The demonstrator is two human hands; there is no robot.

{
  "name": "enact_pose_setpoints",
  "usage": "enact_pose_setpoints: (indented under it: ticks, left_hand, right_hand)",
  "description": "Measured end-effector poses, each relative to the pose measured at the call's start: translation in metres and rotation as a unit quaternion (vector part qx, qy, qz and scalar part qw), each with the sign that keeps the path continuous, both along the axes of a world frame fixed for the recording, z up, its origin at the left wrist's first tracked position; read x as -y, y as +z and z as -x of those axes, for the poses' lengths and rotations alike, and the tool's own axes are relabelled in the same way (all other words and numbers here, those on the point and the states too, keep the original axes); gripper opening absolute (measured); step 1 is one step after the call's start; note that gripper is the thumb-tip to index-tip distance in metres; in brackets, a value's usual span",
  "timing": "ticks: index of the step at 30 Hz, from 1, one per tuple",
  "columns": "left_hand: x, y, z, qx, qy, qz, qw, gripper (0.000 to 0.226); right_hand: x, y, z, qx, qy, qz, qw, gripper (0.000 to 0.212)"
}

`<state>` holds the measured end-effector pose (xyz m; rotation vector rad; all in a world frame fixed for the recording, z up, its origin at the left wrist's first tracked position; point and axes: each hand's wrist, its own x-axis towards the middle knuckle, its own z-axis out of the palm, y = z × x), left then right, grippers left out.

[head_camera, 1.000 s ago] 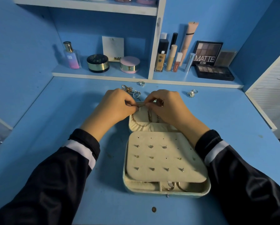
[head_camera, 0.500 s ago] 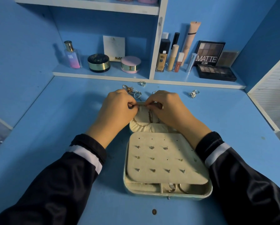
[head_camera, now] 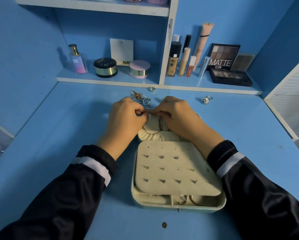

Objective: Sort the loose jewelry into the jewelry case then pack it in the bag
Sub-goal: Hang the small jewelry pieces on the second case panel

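An open pale green jewelry case [head_camera: 222, 204] lies on the blue desk. Its cream earring panel [head_camera: 173, 168] carries several studs. In the lid half behind it a gold chain necklace [head_camera: 149, 132] hangs above a gathered pocket. My left hand [head_camera: 126, 118] and my right hand [head_camera: 178, 116] meet at the lid's top edge, each pinching the necklace by a small white strap [head_camera: 150, 117]. Loose pieces lie beyond my hands: a tangle of rings and chain [head_camera: 139, 97], a ring [head_camera: 152, 89], and a flower ring [head_camera: 206, 99].
The low shelf at the back holds a perfume bottle [head_camera: 76, 59], two round compacts [head_camera: 105, 67], several makeup tubes and a MATTE eyeshadow palette [head_camera: 222, 57]. A white slatted panel [head_camera: 291, 104] borders the desk on the right. A small dark spot [head_camera: 164, 224] marks the near desk.
Both hands stay at the lid's top edge; their fingers have shifted slightly on the necklace. The view has tilted a little.
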<state>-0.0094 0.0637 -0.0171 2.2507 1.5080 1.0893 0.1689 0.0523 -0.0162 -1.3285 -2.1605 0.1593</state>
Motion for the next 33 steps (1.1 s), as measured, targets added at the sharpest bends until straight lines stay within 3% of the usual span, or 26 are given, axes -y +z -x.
enact_pose_setpoints:
  ticks: [18,27,33]
  left_hand:
    - [-0.004,-0.004,-0.003,0.107,0.008,0.067,0.992,0.009]
    - [-0.004,0.002,0.007,0.204,-0.046,0.224,0.952,0.033]
    - [-0.001,0.004,0.016,0.156,-0.117,0.227,0.954,0.040]
  right_hand:
    - [0.004,0.004,0.003,0.025,0.005,0.007,1.000,0.027]
    - [0.008,0.007,0.000,-0.026,0.013,0.049,0.998,0.022]
    - [0.019,0.017,-0.002,-0.070,0.026,0.116,0.990,0.013]
